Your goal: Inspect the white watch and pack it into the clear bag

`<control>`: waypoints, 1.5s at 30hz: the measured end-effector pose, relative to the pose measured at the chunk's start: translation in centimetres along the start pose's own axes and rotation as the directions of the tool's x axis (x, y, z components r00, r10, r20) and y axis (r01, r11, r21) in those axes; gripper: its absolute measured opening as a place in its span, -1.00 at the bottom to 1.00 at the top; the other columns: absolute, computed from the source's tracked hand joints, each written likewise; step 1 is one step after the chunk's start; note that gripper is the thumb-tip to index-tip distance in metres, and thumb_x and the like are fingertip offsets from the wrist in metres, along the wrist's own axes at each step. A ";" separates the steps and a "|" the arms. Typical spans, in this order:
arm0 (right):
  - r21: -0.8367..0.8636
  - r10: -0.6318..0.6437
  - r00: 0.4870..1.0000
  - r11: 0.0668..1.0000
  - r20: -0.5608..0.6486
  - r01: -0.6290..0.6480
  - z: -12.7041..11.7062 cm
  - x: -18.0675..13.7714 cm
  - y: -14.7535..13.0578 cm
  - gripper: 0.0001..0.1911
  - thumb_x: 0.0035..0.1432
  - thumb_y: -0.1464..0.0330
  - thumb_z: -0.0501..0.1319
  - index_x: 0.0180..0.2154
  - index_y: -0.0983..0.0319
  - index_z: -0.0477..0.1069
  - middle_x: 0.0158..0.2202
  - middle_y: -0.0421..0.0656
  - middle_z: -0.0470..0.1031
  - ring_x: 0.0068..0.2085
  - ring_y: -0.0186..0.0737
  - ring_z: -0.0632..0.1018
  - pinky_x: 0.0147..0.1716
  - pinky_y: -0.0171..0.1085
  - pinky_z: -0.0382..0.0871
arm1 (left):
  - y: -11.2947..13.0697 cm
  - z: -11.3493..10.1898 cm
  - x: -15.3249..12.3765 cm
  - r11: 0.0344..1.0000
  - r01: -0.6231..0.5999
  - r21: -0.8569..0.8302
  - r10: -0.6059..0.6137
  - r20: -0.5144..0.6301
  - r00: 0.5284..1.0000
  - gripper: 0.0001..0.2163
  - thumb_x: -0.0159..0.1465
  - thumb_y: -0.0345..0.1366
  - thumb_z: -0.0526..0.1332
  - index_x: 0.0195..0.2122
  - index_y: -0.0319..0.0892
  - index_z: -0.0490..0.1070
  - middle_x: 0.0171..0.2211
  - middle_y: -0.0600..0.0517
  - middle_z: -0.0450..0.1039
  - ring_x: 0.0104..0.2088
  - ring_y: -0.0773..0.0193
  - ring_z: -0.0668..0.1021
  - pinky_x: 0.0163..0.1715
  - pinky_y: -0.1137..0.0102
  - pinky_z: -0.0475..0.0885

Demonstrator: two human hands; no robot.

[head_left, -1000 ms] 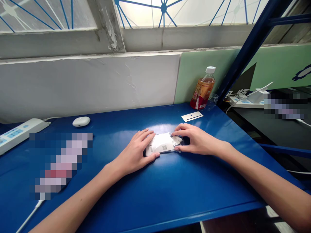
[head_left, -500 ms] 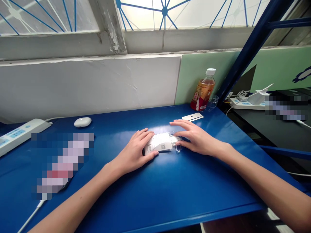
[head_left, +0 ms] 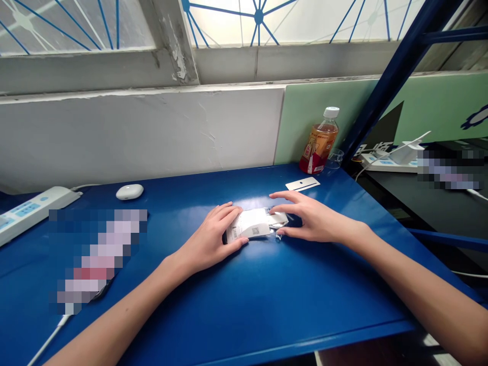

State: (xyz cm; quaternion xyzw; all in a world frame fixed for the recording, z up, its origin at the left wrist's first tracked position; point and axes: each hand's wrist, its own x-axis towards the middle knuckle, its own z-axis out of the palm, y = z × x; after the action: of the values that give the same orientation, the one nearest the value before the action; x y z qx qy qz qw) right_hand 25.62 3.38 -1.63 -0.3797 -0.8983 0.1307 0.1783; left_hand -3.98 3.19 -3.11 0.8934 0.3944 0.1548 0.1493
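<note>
A small clear plastic packet with a white label (head_left: 253, 225) lies flat on the blue table (head_left: 267, 300), over something dark beneath it. My left hand (head_left: 211, 239) grips the packet's left end, fingers on top and thumb along its near edge. My right hand (head_left: 310, 218) holds the packet's right end between thumb and fingers, the index finger stretched out above it.
A bottle of amber drink (head_left: 319, 143) and a clear cup (head_left: 334, 157) stand at the back right, a white card (head_left: 302, 184) lies in front of them. A white mouse-like case (head_left: 129, 191) and a power strip (head_left: 28, 209) lie at the left. A blue post (head_left: 392, 71) rises at the right.
The packet has slid slightly left under my hands. My right hand went from curled on the packet's end to fingers stretched, then pinching its right end again.
</note>
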 end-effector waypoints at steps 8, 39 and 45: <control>0.111 0.052 0.998 0.992 0.046 -0.057 1.1 0.5 -0.3 -0.68 0.22 0.23 0.28 -0.03 0.22 0.42 0.24 0.12 0.31 0.22 0.08 0.39 0.15 0.06 0.32 | 0.3 -0.1 0.1 1.000 0.009 0.008 -0.009 -0.002 1.000 -0.41 0.32 0.02 0.20 0.28 -0.21 0.23 0.27 -0.21 0.29 0.33 -0.14 0.23 0.28 -0.06 0.19; 0.820 0.511 0.809 0.569 -0.290 -0.065 -2.3 0.6 2.3 -0.59 0.02 -0.03 0.35 -0.37 0.18 0.46 -0.41 -0.18 0.44 -0.44 -0.23 0.47 -0.39 -0.22 0.44 | 0.6 -0.1 0.0 0.999 0.015 0.032 -0.013 -0.071 0.997 -0.52 0.24 -0.10 0.23 0.13 -0.21 0.36 0.19 -0.22 0.33 0.24 -0.13 0.33 0.22 0.02 0.30; 0.897 0.532 0.831 0.430 -0.162 -0.100 -1.4 1.2 1.6 -0.49 0.00 -0.16 0.26 -0.39 0.16 0.41 -0.52 -0.22 0.32 -0.50 -0.24 0.40 -0.48 -0.23 0.40 | 1.0 0.2 -0.1 0.998 0.004 0.057 -0.003 -0.015 1.000 -0.35 0.28 0.01 0.20 0.31 -0.23 0.17 0.29 -0.24 0.23 0.33 -0.18 0.22 0.26 -0.05 0.22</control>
State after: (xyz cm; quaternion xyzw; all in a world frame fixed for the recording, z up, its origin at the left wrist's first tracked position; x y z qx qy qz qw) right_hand 26.48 5.44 -0.69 -0.4238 -0.5570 0.5059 0.5043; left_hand -3.30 2.46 -2.94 0.8955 0.4011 0.1500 0.1211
